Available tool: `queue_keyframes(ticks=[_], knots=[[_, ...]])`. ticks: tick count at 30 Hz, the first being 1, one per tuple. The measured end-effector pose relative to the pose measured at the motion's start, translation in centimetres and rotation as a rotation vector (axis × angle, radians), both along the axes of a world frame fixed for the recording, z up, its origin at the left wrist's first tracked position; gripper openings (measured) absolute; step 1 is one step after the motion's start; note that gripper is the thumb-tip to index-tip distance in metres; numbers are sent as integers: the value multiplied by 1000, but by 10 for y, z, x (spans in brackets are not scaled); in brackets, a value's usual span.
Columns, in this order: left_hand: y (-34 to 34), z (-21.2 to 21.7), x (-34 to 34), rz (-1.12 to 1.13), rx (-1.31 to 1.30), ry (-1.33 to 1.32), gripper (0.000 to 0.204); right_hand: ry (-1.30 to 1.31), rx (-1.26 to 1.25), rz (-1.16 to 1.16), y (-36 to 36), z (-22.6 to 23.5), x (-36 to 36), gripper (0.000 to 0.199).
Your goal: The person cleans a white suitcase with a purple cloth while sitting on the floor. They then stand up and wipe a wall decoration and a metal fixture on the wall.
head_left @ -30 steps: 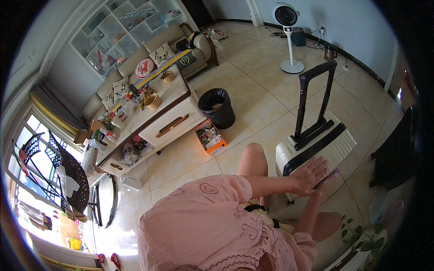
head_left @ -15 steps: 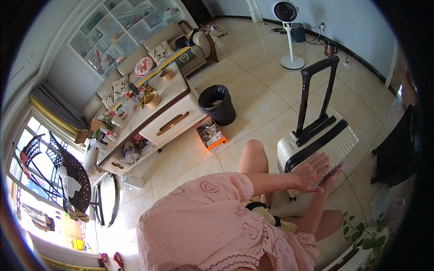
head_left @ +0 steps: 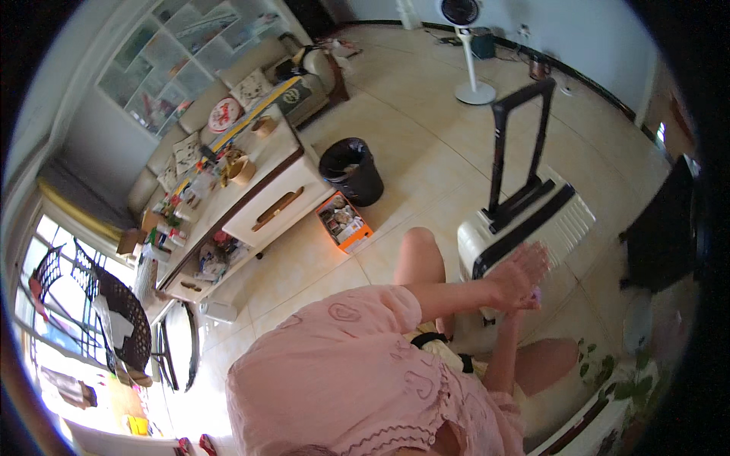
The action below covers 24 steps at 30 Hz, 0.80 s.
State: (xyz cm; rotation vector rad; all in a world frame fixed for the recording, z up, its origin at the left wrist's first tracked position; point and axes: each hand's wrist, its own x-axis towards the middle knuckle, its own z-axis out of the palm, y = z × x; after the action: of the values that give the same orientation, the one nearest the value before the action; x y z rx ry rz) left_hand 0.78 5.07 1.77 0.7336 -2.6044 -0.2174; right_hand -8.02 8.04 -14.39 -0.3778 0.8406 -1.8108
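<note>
Centrally listed: one suitcase (head_left: 566, 220), pale with a ribbed shell and black trim, stood on the floor in front of the person, a little to the right; one wheel (head_left: 489, 321) is shown at its base, and its black pull handle (head_left: 498, 156) is fully raised. Left hand (head_left: 521, 275): palm and fingers spread, blurred, held across the near side of the case; whether the shell is touched cannot be told. Right hand (head_left: 525, 305): brought up just beneath the left and mostly covered by it; its grip cannot be told, nor can it be settled whether the small pink-purple patch (head_left: 537, 298) beside it is something held. Handling notes, by judgement: since the case is wheeled, it is best steadied by a knee or by one flat palm before any firm push is made by the other; pressure should be applied evenly and downward rather than sideways, and the forearms should be kept clear of the raised handle. Also noted, well apart: black bin (head_left: 365, 182), orange box (head_left: 354, 242), and a cluttered pale surface (head_left: 283, 163).
</note>
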Motion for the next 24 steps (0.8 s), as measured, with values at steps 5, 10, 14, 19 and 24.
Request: queue_keyframes(ticks=[5, 10, 14, 19, 24], knots=[[-19, -25, -12, 20, 50, -59, 78, -36, -97, 16, -27, -34, -23, 44], [-15, -11, 17, 85, -156, -253, 91, 164, -315, -113, -52, 36, -2, 54], [-26, -7, 3, 27, -206, -326, 87, 458, 16, -229, -39, -6, 4, 54], [-25, -3, 9, 43, -214, -311, 77, 670, 408, -28, -9, -69, 36, 53], [-30, -9, 17, 31, -268, -251, 71, 479, 99, -204, -20, 39, 28, 48]])
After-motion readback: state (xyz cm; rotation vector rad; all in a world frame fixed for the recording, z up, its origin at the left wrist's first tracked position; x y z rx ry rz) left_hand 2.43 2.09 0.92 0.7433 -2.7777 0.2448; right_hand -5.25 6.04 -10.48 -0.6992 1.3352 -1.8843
